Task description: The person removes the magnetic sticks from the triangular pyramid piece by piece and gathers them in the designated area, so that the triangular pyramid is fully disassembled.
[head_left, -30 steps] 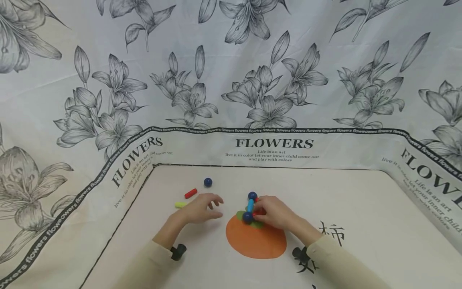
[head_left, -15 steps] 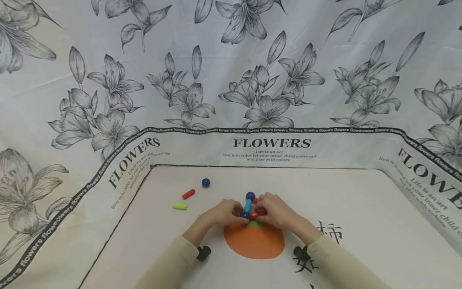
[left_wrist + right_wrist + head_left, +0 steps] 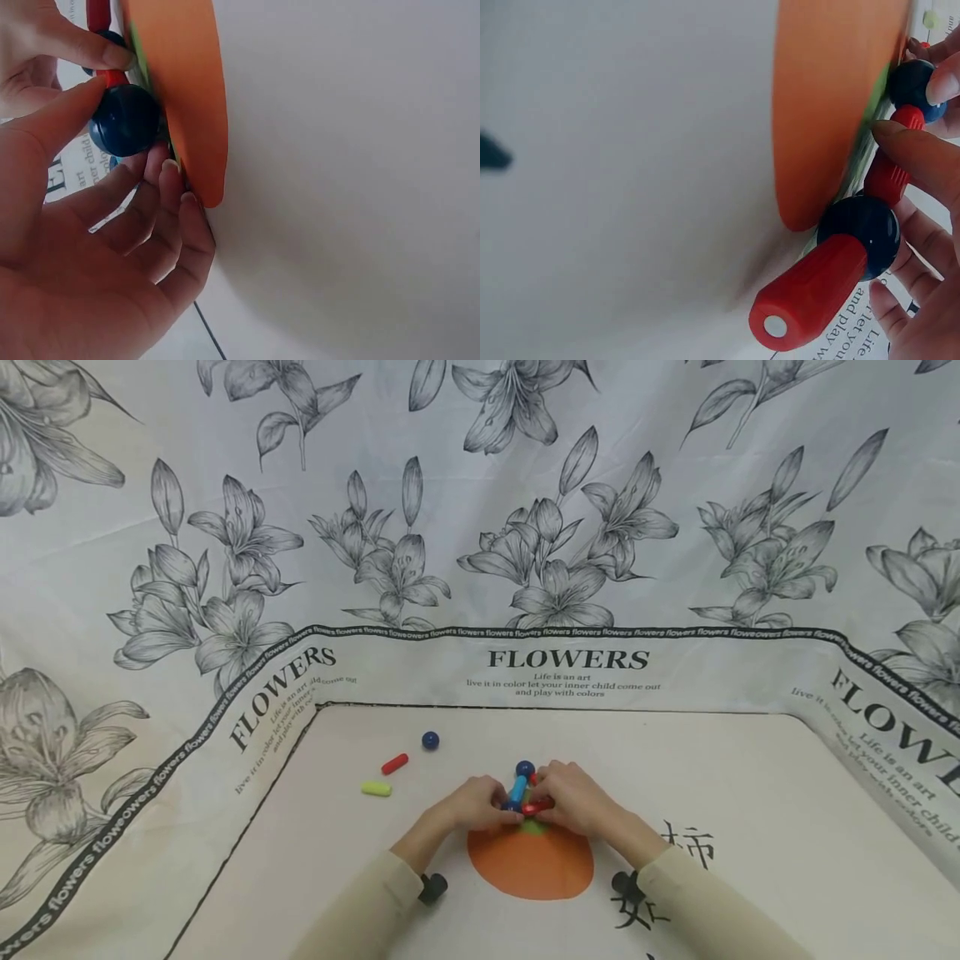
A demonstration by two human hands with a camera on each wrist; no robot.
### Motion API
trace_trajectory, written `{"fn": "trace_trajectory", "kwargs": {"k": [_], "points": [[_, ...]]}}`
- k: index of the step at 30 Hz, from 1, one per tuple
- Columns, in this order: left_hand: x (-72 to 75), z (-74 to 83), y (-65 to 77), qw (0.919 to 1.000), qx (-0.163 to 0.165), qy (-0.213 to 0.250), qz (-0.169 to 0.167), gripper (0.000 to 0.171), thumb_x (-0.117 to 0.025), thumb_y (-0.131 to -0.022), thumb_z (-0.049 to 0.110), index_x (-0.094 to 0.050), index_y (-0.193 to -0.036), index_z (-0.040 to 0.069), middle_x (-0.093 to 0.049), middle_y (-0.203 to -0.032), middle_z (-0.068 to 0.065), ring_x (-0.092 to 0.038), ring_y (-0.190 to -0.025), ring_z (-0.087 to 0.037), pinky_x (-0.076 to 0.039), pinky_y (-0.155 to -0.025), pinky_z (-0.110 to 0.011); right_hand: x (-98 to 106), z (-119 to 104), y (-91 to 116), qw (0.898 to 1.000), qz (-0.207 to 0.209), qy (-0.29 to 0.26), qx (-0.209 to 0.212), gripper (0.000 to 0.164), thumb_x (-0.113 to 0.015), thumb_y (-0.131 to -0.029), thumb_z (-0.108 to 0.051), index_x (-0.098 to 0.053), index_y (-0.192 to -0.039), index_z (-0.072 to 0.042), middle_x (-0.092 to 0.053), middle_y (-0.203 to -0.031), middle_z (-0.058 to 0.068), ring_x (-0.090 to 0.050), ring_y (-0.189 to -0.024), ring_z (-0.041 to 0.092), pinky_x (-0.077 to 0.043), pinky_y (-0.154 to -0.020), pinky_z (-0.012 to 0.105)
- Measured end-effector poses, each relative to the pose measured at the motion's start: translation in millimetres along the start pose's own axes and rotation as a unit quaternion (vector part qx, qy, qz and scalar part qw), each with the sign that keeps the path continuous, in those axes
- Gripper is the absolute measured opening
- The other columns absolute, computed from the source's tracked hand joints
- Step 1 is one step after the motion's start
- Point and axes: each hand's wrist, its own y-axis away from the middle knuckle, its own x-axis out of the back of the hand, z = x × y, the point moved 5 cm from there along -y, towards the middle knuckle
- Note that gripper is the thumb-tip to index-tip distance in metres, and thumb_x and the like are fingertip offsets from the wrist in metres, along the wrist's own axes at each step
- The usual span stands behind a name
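Both hands hold a joined piece of magnetic rods and balls over the orange persimmon print. My left hand (image 3: 477, 803) grips its near dark blue ball (image 3: 124, 120) between thumb and fingers. Beside it, my right hand (image 3: 576, 795) pinches a red rod (image 3: 889, 171) that meets this ball. Farther along, another blue ball (image 3: 859, 237) links that rod to a second red rod (image 3: 807, 294), whose free end shows a round silver magnet. In the head view a light blue rod (image 3: 518, 790) runs from the near ball to a far blue ball (image 3: 525, 769). Fingers partly cover the joints.
On the white tabletop, left of the hands, lie a loose blue ball (image 3: 430, 741), a red rod (image 3: 395, 764) and a yellow-green rod (image 3: 377, 788). A flower-printed cloth (image 3: 390, 672) rises behind and at the sides. Black characters (image 3: 688, 843) are printed at right.
My left hand, apart and with fingers spread a second ago, has moved right and taken hold of the near blue ball. My right hand stays on the red rod.
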Motion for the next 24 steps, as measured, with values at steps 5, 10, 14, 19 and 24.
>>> {"fn": "trace_trajectory", "kwargs": {"k": [5, 10, 14, 19, 24], "points": [[10.8, -9.5, 2.7, 0.9999, 0.007, -0.002, 0.014, 0.034, -0.079, -0.091, 0.035, -0.069, -0.108, 0.007, -0.061, -0.087, -0.004, -0.058, -0.084, -0.019, -0.050, -0.074, -0.033, 2.7, 0.5, 1.7, 1.000, 0.004, 0.020, 0.010, 0.013, -0.088, -0.081, -0.019, -0.082, -0.092, -0.018, -0.064, -0.083, -0.007, -0.048, -0.081, 0.011, -0.041, -0.076, 0.035], [24.1, -21.4, 5.5, 0.9996, -0.008, -0.013, 0.024, 0.034, -0.078, -0.092, 0.033, -0.068, -0.113, 0.009, -0.061, -0.095, -0.003, -0.056, -0.091, -0.020, -0.051, -0.081, -0.035, 3.6, 3.6, 4.3, 0.999, 0.001, 0.034, 0.003, 0.014, -0.088, -0.081, -0.021, -0.082, -0.093, -0.018, -0.062, -0.083, -0.007, -0.047, -0.082, 0.012, -0.041, -0.075, 0.034], [29.5, -28.2, 6.3, 0.9992, -0.026, -0.018, 0.026, 0.031, -0.078, -0.092, 0.031, -0.068, -0.114, 0.011, -0.061, -0.097, -0.003, -0.055, -0.091, -0.020, -0.051, -0.080, -0.035, 1.4, 4.7, 6.0, 0.999, -0.003, 0.035, 0.003, 0.014, -0.088, -0.082, -0.023, -0.082, -0.094, -0.019, -0.062, -0.085, -0.009, -0.047, -0.084, 0.012, -0.041, -0.076, 0.033], [29.9, -31.5, 6.1, 0.9991, -0.035, -0.014, 0.019, 0.031, -0.078, -0.092, 0.030, -0.068, -0.116, 0.012, -0.061, -0.099, -0.002, -0.056, -0.092, -0.020, -0.052, -0.081, -0.035, 0.3, 3.8, 8.7, 0.999, -0.004, 0.035, 0.003, 0.015, -0.088, -0.082, -0.023, -0.082, -0.094, -0.018, -0.060, -0.085, -0.010, -0.046, -0.085, 0.012, -0.042, -0.077, 0.033], [30.2, -34.9, 4.0, 0.9993, -0.035, 0.004, 0.013, 0.031, -0.075, -0.094, 0.032, -0.067, -0.118, 0.014, -0.062, -0.102, -0.002, -0.057, -0.095, -0.020, -0.053, -0.084, -0.037, 4.3, -0.2, 9.3, 0.999, 0.005, 0.030, 0.010, 0.023, -0.086, -0.083, -0.029, -0.080, -0.102, -0.017, -0.062, -0.091, -0.006, -0.047, -0.088, 0.012, -0.041, -0.079, 0.035]]}}
